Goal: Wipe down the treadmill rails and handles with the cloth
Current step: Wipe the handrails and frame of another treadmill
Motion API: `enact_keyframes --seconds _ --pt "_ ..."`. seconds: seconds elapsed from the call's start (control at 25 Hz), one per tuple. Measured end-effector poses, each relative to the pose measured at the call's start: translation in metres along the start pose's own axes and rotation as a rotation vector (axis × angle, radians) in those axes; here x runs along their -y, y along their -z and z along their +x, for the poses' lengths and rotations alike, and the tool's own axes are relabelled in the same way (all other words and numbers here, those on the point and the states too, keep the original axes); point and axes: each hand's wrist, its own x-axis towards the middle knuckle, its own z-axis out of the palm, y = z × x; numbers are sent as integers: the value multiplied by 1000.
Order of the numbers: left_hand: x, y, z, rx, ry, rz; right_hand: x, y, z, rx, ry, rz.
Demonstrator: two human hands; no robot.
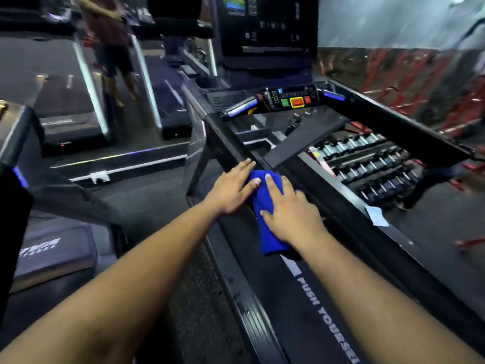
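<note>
A blue cloth [265, 219] lies draped over the near end of the treadmill's left handrail [225, 135], a dark bar running up toward the console. My left hand [231, 190] lies flat with straight fingers on the cloth's left side and the rail. My right hand [288, 208] presses flat on top of the cloth, fingers spread and pointing away from me. The right handrail [388, 122] runs along the far side. Two short blue-lit handles [241, 106] flank the control panel.
The control panel [292, 98] with green and red buttons sits under a dark console screen [267, 30]. The belt below reads "PUSH YOURSELF" [328, 319]. Racked dumbbells [367, 164] show to the right. Other treadmills [78, 101] and a standing person [112, 43] are at the left.
</note>
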Motion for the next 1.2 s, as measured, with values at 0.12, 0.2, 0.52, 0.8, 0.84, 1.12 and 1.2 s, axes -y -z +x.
enact_keyframes --seconds 0.12,0.2,0.52,0.8,0.84,1.12,1.2 --pt "21 14 18 -8 23 60 28 6 34 4 -9 -180" --pt "34 11 14 8 -60 71 34 -4 18 5 29 -333" --pt "70 5 9 3 -97 -25 54 -20 33 81 196 -750" --pt "79 19 12 125 -154 158 19 -11 -18 -19 153 -505" --pt "83 20 12 116 -144 157 20 -9 -8 -19 132 -456" --pt "83 51 29 174 -86 265 38 5 63 66 49 -166" --pt "85 53 30 198 -120 309 22 -2 30 31 80 -210"
